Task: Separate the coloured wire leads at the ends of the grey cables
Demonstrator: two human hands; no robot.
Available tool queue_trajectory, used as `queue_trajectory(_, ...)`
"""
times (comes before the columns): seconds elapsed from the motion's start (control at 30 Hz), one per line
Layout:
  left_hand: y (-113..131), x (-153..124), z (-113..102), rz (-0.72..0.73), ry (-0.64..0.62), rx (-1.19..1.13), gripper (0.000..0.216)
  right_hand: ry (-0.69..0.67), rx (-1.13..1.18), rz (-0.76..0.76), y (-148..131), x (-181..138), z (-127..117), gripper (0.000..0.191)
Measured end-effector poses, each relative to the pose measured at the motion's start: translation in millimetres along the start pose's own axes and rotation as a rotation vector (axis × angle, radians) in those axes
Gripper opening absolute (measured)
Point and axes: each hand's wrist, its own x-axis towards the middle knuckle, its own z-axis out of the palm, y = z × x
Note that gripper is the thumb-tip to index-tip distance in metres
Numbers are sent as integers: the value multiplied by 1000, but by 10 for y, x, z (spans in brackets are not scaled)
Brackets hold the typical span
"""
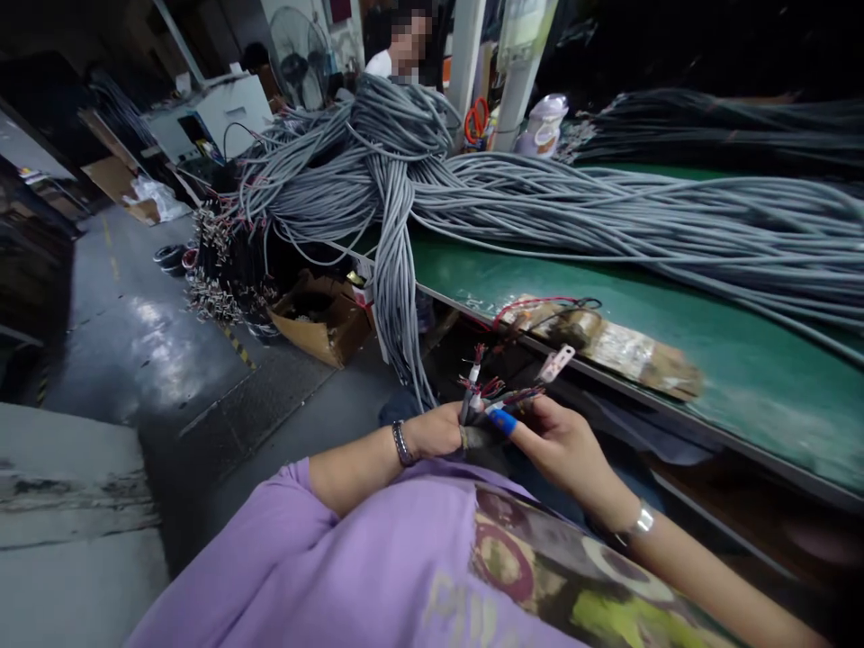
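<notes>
My left hand (437, 430), with a dark bracelet at its wrist, is closed around a few grey cables (467, 409) just in front of my body. Their stripped ends fan out into thin red and dark wires (481, 389). My right hand (554, 437), blue tape (502, 421) on its thumb, pinches another bunch of stripped wire ends (523, 398) beside the left hand. A large hank of grey cables (398, 261) hangs over the bench edge just beyond my hands.
On the green bench (459, 261) lie long grey cables (607, 211) and a taped board (627, 351) with red and black leads. Orange-handled scissors (476, 120) and a lilac container (544, 126) stand behind. A cardboard box (320, 324) sits below left. Another person (398, 54) is at the back.
</notes>
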Motion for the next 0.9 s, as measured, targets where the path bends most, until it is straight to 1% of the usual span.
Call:
queue_trajectory(0.03, 11, 24, 30, -2, 9, 8, 54, 6, 27, 11, 1, -48, -53, 30)
queue_trajectory(0.07, 37, 48, 54, 10, 47, 21, 52, 14, 54, 19, -2, -89, -107, 30)
queue_trajectory(0.1, 81, 71, 74, 43, 113, 32, 51, 27, 73, 26, -6, -126, -160, 31)
queue_trajectory(0.17, 223, 108, 107, 147, 232, -12, 49, 63, 81, 34, -5, -189, -254, 33)
queue_trajectory(0.2, 312, 120, 124, 200, 272, -54, 48, 69, 68, 34, 5, -216, -289, 33)
queue_trajectory(0.27, 491, 132, 172, 286, 349, -147, 42, 27, 22, 20, 45, -255, -319, 32)
queue_trajectory(0.37, 650, 134, 274, 328, 396, -231, 32, -98, -91, -56, 125, -250, -263, 30)
queue_trajectory(0.43, 649, 145, 338, 334, 407, -248, 29, -121, -214, -113, 164, -200, -184, 31)
queue_trajectory(0.53, 557, 182, 385, 333, 435, -229, 31, -131, -402, -131, 192, -113, -76, 11)
queue_trajectory(0.6, 493, 207, 381, 320, 457, -187, 36, -139, -461, -128, 215, -87, -34, 5)
queue_trajectory(0.7, 428, 229, 346, 299, 472, -94, 46, -122, -443, -141, 285, -109, -15, 6)
queue_trajectory(0.8, 379, 245, 314, 302, 489, -5, 55, -136, -340, -129, 370, -157, -23, 5)
queue_trajectory(0.9, 339, 260, 291, 280, 485, 47, 59, -181, -211, -116, 415, -187, -32, 15)
